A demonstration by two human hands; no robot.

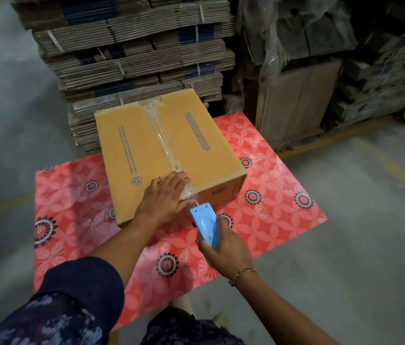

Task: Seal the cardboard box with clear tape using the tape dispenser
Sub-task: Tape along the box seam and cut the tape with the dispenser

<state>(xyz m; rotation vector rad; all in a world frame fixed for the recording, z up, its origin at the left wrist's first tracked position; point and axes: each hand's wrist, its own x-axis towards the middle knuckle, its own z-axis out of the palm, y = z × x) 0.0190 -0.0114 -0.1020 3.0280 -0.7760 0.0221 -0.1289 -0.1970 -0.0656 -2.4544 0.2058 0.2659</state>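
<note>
A closed brown cardboard box [196,135] with blue print sits on a red flowered mat [278,190]. A strip of clear tape [162,135] runs along its centre seam from the far edge to the near edge. My left hand [165,197] lies flat, fingers together, on the near end of the box top, pressing the tape down at the edge. My right hand [226,250] grips a light blue tape dispenser [205,221] just below the box's near edge. A short stretch of tape still joins the dispenser's toothed blade to the box.
Tall stacks of strapped flat cardboard [131,51] stand right behind the box. Plastic-wrapped cartons [303,70] fill the back right. Grey concrete floor [358,220] with a yellow line surrounds the mat. My patterned dark clothing [72,307] fills the lower left.
</note>
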